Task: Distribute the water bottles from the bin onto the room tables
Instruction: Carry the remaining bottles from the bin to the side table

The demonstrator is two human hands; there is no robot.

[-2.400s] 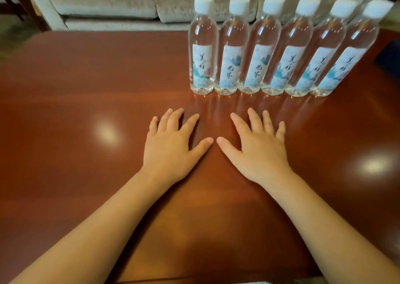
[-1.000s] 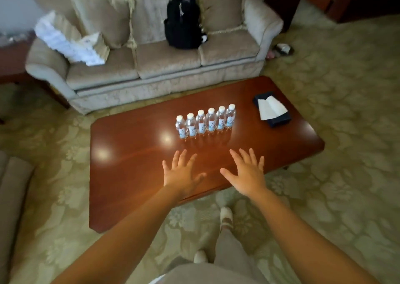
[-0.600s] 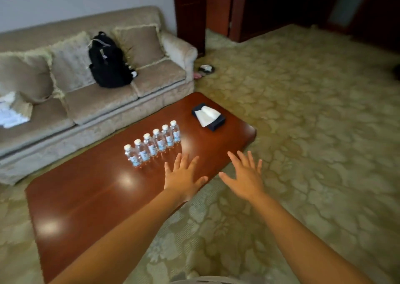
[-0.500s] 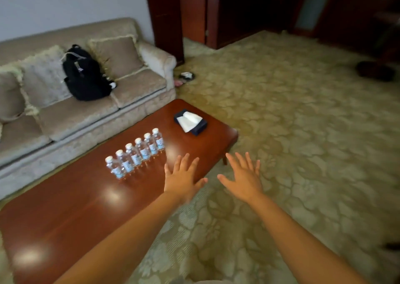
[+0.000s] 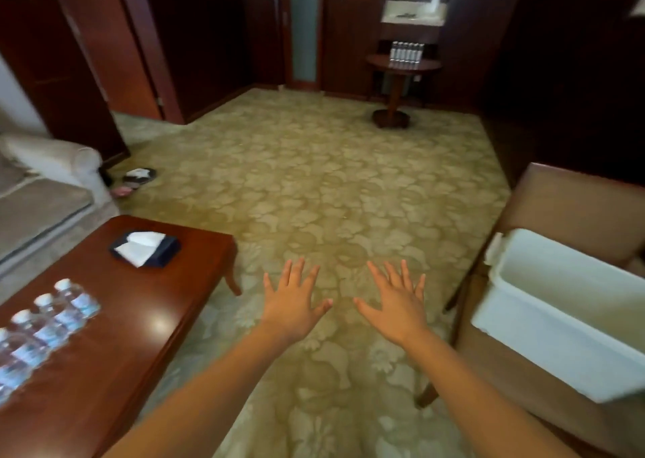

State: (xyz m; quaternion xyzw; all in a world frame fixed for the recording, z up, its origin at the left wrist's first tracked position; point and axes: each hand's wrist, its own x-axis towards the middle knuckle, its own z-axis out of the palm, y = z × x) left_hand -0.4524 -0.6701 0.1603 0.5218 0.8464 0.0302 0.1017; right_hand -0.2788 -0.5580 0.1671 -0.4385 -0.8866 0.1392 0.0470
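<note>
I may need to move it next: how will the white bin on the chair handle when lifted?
The bin is probably light: the inside that shows looks empty. Its smooth plastic walls may flex and slip, so grip the rim.

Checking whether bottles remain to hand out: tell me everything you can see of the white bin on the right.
The white bin is a rectangular open-topped tub, plastic by its look, with smooth walls and a small tab at its far left corner. It rests on a brown chair, its right end cut off by the frame. The visible inside holds no bottles.
</note>
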